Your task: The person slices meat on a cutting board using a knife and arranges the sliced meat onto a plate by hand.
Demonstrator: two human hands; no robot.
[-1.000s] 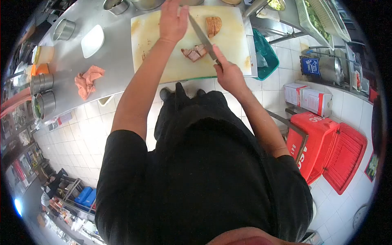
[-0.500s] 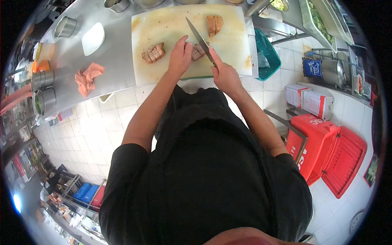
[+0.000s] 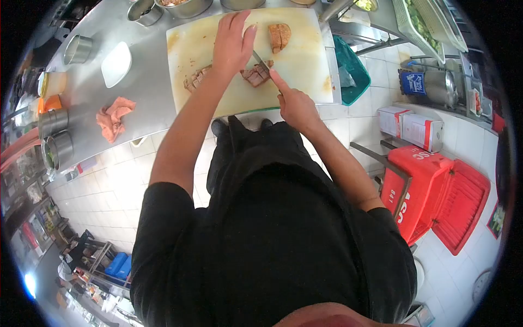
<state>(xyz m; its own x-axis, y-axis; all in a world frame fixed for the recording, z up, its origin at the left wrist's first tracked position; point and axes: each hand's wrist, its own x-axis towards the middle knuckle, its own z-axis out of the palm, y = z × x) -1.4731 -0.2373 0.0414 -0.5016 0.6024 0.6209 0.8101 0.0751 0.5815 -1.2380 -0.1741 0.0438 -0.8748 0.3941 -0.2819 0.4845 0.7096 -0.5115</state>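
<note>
My right hand (image 3: pixel 298 108) is closed round the handle of a knife (image 3: pixel 262 61), index finger stretched along its top. The blade points away from me to the upper left, against or over a sliced piece of roast meat (image 3: pixel 254 76) in the middle of the white cutting board (image 3: pixel 302 76). Above the board is my left hand (image 3: pixel 231 49), open, with fingers extended and the thumb apart, near the knife's tip. Another sliced portion of meat (image 3: pixel 193 80) lies to the left, partly behind my left forearm. A browner chunk (image 3: pixel 279 37) rests at the upper right.
On the steel counter (image 3: pixel 144 71) left of the board are a white dish (image 3: pixel 116 65), a pink cloth (image 3: pixel 114 118) and a metal container (image 3: pixel 78 49). Metal pots (image 3: pixel 188 7) line the back. A green bin (image 3: pixel 351 76) stands right, a red cooler box (image 3: pixel 417 191) further down.
My left hand has moved forward, away from the middle meat, and its fingers have straightened. The knife has come down and left onto or over that meat. The view has shifted slightly.
</note>
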